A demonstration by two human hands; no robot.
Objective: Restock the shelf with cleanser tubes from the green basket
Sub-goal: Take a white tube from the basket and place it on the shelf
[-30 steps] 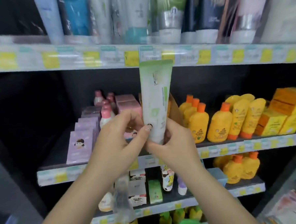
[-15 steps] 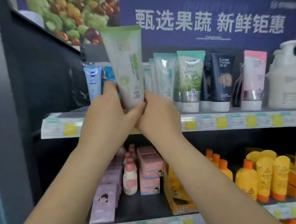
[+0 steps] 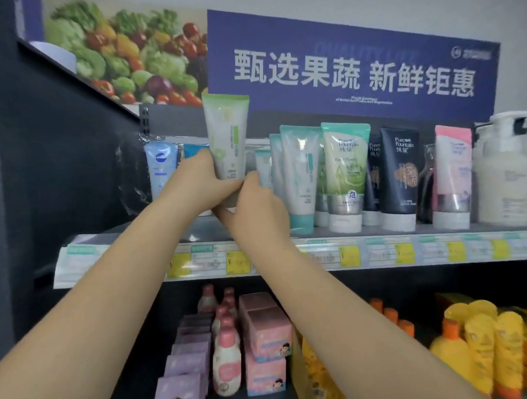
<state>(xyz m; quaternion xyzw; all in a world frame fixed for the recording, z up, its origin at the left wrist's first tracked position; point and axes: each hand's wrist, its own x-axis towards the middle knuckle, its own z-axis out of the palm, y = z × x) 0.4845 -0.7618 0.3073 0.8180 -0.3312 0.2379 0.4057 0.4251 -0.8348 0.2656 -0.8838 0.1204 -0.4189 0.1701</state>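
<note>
A white cleanser tube with a green top edge stands upright over the left part of the top shelf. My left hand grips its lower left side and my right hand grips its base from the right. Its cap end is hidden by my fingers. The tube sits just left of a row of standing cleanser tubes. The green basket is out of view.
A blue tube stands at the shelf's left end by the dark side panel. White pump bottles fill the right end. The shelf below holds pink boxes and yellow bottles. A blue sign hangs above.
Both hands have raised the tube from in front of the middle shelf up to the top shelf, and it now sits lower among the standing tubes. The view has tilted upward.
</note>
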